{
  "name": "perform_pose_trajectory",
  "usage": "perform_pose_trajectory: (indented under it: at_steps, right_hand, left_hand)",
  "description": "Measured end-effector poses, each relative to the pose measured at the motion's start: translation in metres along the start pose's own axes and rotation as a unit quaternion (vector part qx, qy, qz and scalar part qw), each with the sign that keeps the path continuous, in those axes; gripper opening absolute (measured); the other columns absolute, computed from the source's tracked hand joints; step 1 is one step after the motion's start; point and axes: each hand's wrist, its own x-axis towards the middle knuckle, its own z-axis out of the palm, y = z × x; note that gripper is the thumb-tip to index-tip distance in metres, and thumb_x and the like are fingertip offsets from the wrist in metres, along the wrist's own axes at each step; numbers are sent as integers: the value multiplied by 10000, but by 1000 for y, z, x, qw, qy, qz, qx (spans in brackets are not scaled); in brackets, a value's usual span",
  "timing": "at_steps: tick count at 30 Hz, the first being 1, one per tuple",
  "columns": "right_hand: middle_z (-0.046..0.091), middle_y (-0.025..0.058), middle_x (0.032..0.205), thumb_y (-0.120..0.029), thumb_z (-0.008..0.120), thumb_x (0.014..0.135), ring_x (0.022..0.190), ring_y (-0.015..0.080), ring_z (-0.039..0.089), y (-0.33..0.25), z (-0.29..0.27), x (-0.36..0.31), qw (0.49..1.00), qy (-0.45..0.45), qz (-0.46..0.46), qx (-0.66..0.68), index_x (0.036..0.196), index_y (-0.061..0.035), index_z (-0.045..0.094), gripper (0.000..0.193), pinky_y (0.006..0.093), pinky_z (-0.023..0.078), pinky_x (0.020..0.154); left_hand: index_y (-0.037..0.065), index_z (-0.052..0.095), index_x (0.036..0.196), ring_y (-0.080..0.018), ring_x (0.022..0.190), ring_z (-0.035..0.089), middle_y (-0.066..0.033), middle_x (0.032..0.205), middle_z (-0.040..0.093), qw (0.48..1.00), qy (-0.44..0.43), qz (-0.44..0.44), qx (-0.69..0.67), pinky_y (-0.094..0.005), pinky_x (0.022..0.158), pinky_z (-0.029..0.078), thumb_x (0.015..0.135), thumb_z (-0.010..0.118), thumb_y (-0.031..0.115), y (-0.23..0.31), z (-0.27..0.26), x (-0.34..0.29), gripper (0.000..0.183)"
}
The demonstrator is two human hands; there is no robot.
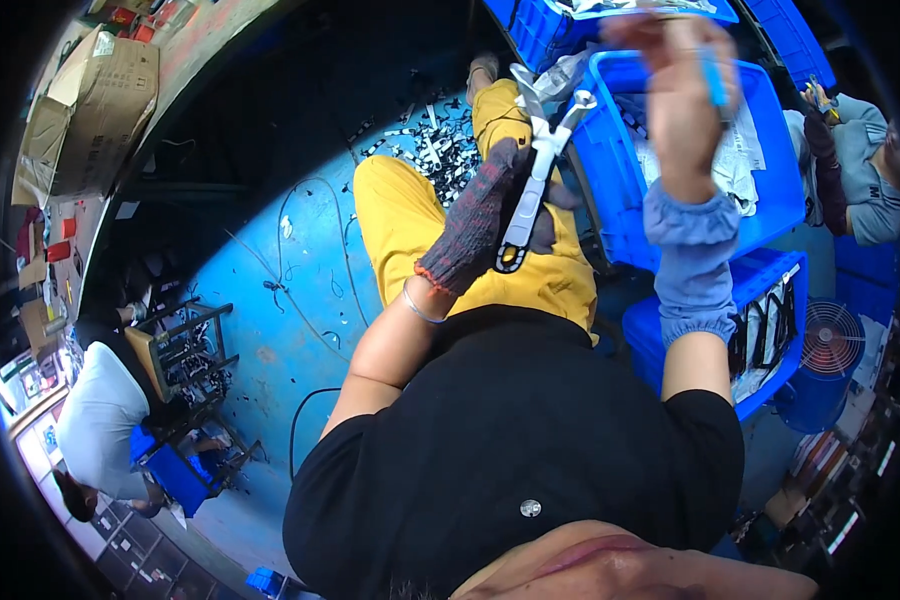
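Note:
My left hand [480,215], in a dark knitted glove, is closed around a long pale grey and white Y-shaped piece [537,180] above my lap. Two silvery prongs spread from its upper end, and a black-edged loop forms its lower end. My right hand [685,85], bare below the fingers and with a grey-blue sleeve cover on the forearm, is raised over a blue crate [610,190]. Motion smears its fingers; a light blue patch [713,76] shows beside them, and whether they grip it is unclear. White packaging [738,165] lies in that crate.
A heap of black and white pieces [435,150] covers part of the blue floor beyond my knees. More blue crates [660,325] stand at right, near a round fan [832,337]. Other people sit at far right [865,170] and lower left [100,420]. A cardboard box [100,115] rests upper left.

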Motion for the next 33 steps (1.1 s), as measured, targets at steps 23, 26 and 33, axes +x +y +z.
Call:
perform_pose_trajectory:
  at_steps: [23, 26, 33]
  right_hand:
    - [638, 62, 930, -55, 776, 771, 862, 139, 632, 12, 43, -102, 985, -91, 148, -11, 947, -2, 639, 229, 247, 510, 789]
    - [663, 83, 933, -55, 768, 780, 874, 150, 654, 8, 41, -104, 985, -80, 150, -34, 980, 7, 640, 246, 250, 525, 800]
    - [684, 98, 944, -46, 761, 784, 869, 166, 669, 5, 47, -99, 985, -61, 152, -45, 986, 10, 661, 232, 247, 536, 783]
  left_hand:
    - [13, 547, 1211, -117, 1017, 591, -72, 1094, 631, 937, 164, 249, 179, -260, 902, 487, 826, 716, 29, 15, 16, -28, 421]
    - [24, 536, 1216, -121, 1037, 587, -79, 1135, 615, 929, 175, 260, 196, -267, 908, 489, 819, 716, 6, 13, 19, -28, 437]
    - [31, 514, 1223, -122, 1013, 591, -86, 1156, 599, 920, 153, 307, 192, -259, 896, 491, 835, 696, -1, 5, 21, -23, 430]
